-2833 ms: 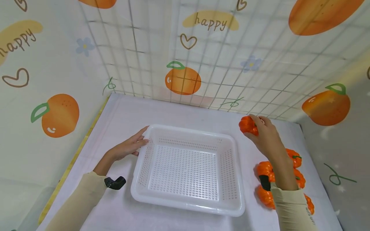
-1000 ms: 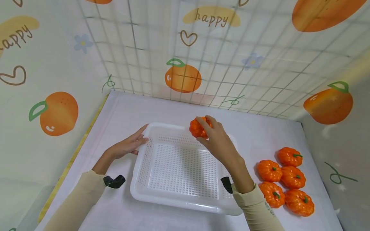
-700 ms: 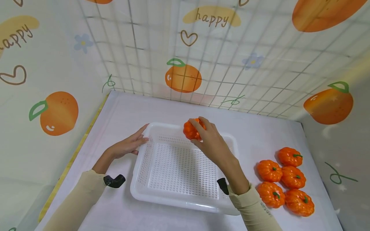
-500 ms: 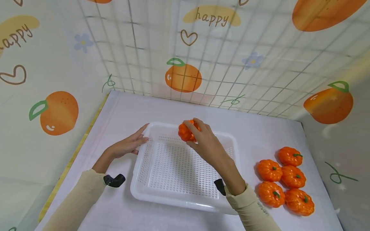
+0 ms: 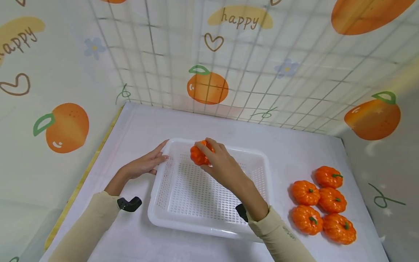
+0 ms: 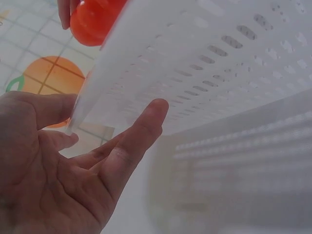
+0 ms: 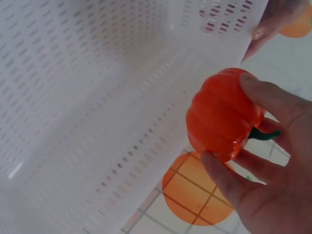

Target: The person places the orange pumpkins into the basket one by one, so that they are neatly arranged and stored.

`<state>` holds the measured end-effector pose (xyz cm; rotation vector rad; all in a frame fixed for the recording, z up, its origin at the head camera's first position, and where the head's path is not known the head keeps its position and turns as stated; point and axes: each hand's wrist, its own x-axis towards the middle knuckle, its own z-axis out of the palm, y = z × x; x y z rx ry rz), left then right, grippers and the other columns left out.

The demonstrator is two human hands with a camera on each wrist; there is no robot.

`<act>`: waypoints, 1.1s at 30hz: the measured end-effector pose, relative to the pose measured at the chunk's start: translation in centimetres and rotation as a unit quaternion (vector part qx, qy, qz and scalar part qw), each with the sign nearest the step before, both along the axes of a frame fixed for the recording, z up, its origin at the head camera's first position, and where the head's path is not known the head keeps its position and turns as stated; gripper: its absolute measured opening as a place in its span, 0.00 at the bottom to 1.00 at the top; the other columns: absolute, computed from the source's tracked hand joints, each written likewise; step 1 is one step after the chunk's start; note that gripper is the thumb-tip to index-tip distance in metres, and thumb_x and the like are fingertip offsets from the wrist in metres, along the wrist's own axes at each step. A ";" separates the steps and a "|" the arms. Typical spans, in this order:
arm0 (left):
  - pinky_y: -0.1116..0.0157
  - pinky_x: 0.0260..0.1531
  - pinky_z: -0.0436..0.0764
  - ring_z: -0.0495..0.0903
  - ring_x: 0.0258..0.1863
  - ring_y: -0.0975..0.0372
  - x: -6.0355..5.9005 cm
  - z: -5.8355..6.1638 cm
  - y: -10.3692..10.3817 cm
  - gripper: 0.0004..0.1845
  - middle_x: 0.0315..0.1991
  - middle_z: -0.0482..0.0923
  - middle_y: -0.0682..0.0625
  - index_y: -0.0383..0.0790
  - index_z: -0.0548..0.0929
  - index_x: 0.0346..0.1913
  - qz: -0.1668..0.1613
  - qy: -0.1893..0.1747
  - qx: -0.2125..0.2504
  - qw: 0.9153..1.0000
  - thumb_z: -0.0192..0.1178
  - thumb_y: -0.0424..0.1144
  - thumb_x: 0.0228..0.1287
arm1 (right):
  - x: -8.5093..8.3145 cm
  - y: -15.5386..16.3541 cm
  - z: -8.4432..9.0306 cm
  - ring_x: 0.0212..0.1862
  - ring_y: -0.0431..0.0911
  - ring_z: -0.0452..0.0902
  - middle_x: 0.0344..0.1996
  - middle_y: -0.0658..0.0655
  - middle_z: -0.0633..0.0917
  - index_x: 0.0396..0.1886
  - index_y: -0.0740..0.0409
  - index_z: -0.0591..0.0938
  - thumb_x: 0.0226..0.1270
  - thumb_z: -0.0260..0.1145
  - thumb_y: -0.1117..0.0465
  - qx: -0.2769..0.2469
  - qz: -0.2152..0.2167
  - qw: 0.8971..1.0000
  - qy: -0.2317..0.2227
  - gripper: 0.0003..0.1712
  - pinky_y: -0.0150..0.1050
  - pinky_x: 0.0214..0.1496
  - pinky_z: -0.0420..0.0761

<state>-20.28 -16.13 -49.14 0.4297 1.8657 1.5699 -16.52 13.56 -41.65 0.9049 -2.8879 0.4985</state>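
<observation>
A white perforated basket sits in the middle of the white table. My right hand grips a small orange pumpkin above the basket's far left corner; the right wrist view shows the pumpkin with its green stem, pinched between thumb and fingers. My left hand rests with straight fingers against the basket's left rim; in the left wrist view the left hand's fingers lie flat against the basket's outer wall.
Several more orange pumpkins lie in a cluster on the table at the right. Walls with orange-fruit wallpaper close the table at the back, left and right. The basket floor holds nothing.
My right hand has carried the pumpkin from the table's right side leftward over the basket to its far left corner. The left hand has stayed on the rim.
</observation>
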 end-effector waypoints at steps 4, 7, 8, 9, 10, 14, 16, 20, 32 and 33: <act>0.54 0.43 0.83 0.78 0.53 0.45 0.0 0.0 -0.1 0.38 0.67 0.66 0.34 0.65 0.35 0.80 0.000 -0.002 0.000 1.000 0.46 0.48 0.80 | -0.1 -0.4 -0.5 0.63 0.61 0.68 0.67 0.64 0.69 0.70 0.49 0.71 0.60 0.76 0.62 0.014 0.004 1.000 -0.001 0.40 0.48 0.45 0.85; 0.54 0.43 0.83 0.78 0.53 0.45 -0.1 0.0 -0.1 0.38 0.66 0.67 0.34 0.65 0.36 0.80 0.000 -0.003 -0.001 1.000 0.46 0.48 0.80 | -0.2 -0.6 -0.9 0.63 0.61 0.68 0.67 0.63 0.69 0.71 0.49 0.71 0.60 0.76 0.61 0.020 0.006 1.000 -0.005 0.39 0.48 0.45 0.85; 0.54 0.43 0.83 0.78 0.53 0.45 -0.1 0.0 -0.1 0.37 0.66 0.67 0.35 0.65 0.36 0.80 0.000 -0.003 -0.001 1.000 0.46 0.48 0.80 | -0.2 -0.6 -1.0 0.63 0.61 0.68 0.68 0.63 0.69 0.71 0.49 0.71 0.60 0.76 0.61 0.022 0.007 1.000 -0.008 0.39 0.48 0.45 0.85; 0.54 0.43 0.83 0.78 0.53 0.45 -0.1 0.0 -0.1 0.38 0.66 0.68 0.35 0.66 0.36 0.80 0.001 -0.003 -0.002 1.000 0.46 0.47 0.80 | -0.3 -0.7 -1.2 0.63 0.61 0.68 0.68 0.63 0.69 0.71 0.48 0.71 0.60 0.76 0.61 0.024 0.008 1.000 -0.010 0.39 0.48 0.46 0.84; 0.54 0.43 0.83 0.78 0.53 0.45 -0.1 0.0 -0.1 0.38 0.66 0.67 0.35 0.66 0.36 0.80 0.000 -0.002 -0.001 1.000 0.46 0.48 0.80 | -0.3 -0.8 -1.3 0.63 0.60 0.68 0.68 0.63 0.69 0.71 0.48 0.71 0.60 0.76 0.61 0.027 0.009 1.000 -0.014 0.39 0.47 0.46 0.84; 0.54 0.43 0.83 0.78 0.52 0.45 -0.1 0.0 -0.1 0.38 0.66 0.67 0.34 0.66 0.35 0.80 -0.002 -0.002 0.001 1.000 0.46 0.48 0.80 | -0.5 -1.0 -2.0 0.63 0.59 0.69 0.67 0.62 0.70 0.70 0.47 0.72 0.60 0.76 0.60 0.032 0.014 0.999 -0.019 0.39 0.47 0.48 0.84; 0.54 0.43 0.83 0.79 0.52 0.45 -0.1 -0.1 -0.1 0.38 0.67 0.66 0.34 0.65 0.35 0.80 -0.004 -0.003 0.003 1.000 0.46 0.47 0.80 | -0.5 -1.1 -2.3 0.62 0.58 0.69 0.66 0.61 0.71 0.70 0.47 0.72 0.59 0.77 0.60 0.031 0.019 0.999 -0.018 0.39 0.46 0.48 0.84; 0.54 0.43 0.83 0.79 0.51 0.46 -0.1 -0.2 -0.2 0.38 0.67 0.66 0.34 0.65 0.35 0.80 -0.003 -0.003 0.002 1.000 0.46 0.48 0.80 | -0.6 -1.2 -3.0 0.60 0.59 0.71 0.65 0.62 0.72 0.68 0.49 0.73 0.58 0.78 0.60 0.024 0.033 0.999 -0.009 0.38 0.46 0.47 0.84; 0.54 0.44 0.83 0.79 0.51 0.48 0.0 -0.1 0.0 0.38 0.68 0.66 0.35 0.65 0.35 0.80 0.005 -0.004 -0.014 1.000 0.46 0.49 0.80 | -0.6 -2.1 -4.3 0.60 0.58 0.72 0.64 0.61 0.73 0.70 0.50 0.71 0.58 0.78 0.60 0.042 0.049 0.998 -0.025 0.41 0.46 0.48 0.84; 0.54 0.45 0.83 0.79 0.51 0.48 0.0 -0.1 0.0 0.38 0.68 0.66 0.35 0.65 0.35 0.80 0.005 -0.005 -0.016 1.000 0.46 0.49 0.80 | -0.6 -2.3 -4.4 0.60 0.58 0.72 0.64 0.61 0.73 0.70 0.50 0.71 0.58 0.78 0.60 0.044 0.050 0.997 -0.027 0.41 0.46 0.48 0.84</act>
